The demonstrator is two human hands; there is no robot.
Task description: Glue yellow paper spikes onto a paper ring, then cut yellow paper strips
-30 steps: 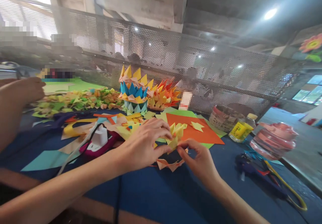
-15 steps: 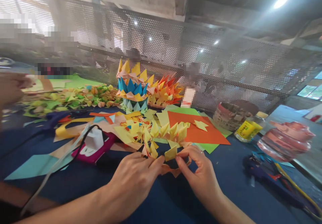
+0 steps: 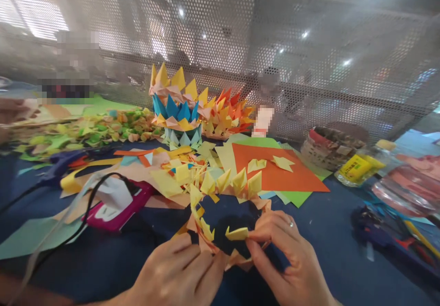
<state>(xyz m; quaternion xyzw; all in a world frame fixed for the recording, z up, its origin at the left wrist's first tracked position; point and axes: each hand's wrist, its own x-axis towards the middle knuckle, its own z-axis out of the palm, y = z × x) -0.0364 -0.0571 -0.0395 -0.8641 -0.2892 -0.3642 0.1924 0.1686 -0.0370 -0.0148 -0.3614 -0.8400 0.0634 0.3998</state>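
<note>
Right hand [image 3: 285, 253], almost closed, pinches a folded yellow paper piece [image 3: 238, 234] beside the near-centre paper crown [image 3: 224, 181], whose near-left rim the curled left hand [image 3: 182, 269] grips and partly hides, magenta power strip [image 3: 120, 214] left, orange sheet [image 3: 271, 178] beyond.

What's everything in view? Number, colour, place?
Paper ring: one, pink-yellow, front centre
Held piece: one, yellow, right fingers
Crowns: several, multicoloured, back
Sheets: several, mixed, centre
Paper bits: many, greenish, left
Power strip: one, magenta, left
Corded tool: one, purple, left
Bottle: one, yellow-labelled, right
Container: one, pink, right
Basket: one, greyish, right
Mesh: count unclear, grey, behind
Table: one, blue, beneath
Other person's hand: one, left
Left hand: one, at ring
Right hand: one, at piece
</note>
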